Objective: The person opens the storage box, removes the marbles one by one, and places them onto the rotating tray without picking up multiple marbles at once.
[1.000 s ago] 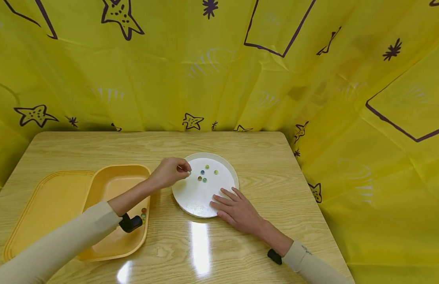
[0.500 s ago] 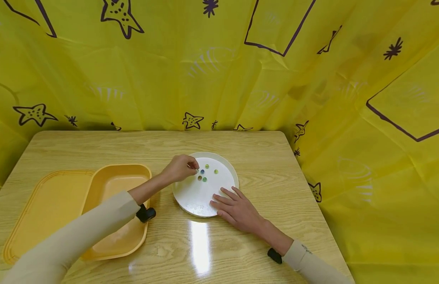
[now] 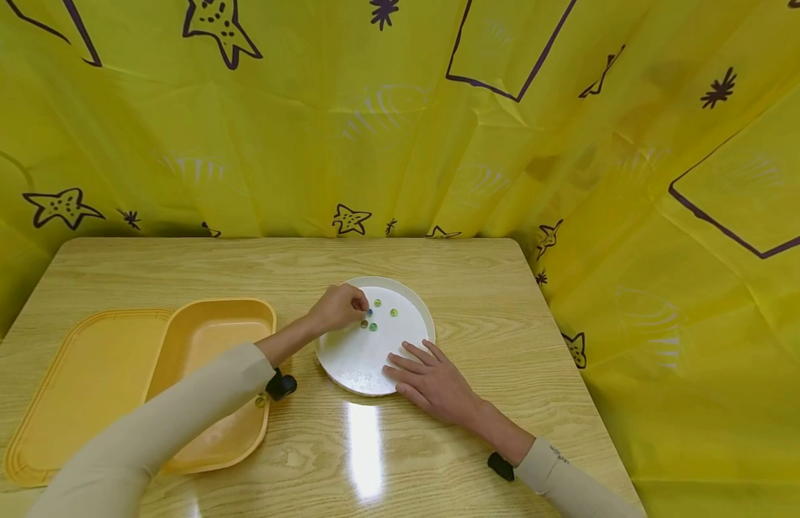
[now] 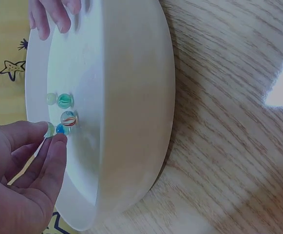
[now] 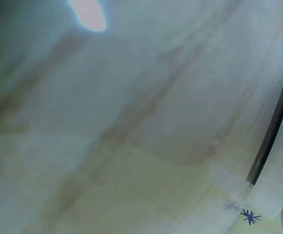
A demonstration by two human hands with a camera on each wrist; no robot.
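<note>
Pinching pale-green glass marble (image 4: 49, 129) in my left hand (image 3: 338, 306); five others (image 3: 373, 326) on round white tray (image 3: 351, 356), at least one (image 3: 260, 401) left in yellow plastic box (image 3: 208, 339).

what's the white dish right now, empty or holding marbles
The white dish holds marbles: in the head view, yellow, green and blue ones show inside its rim.

On the tabletop (image 3: 491, 324), the box (image 3: 221, 334) stands right of the lid (image 3: 89, 374), left of the dish (image 3: 351, 360) holding marbles (image 3: 373, 326); behind hangs a curtain (image 3: 277, 144).
</note>
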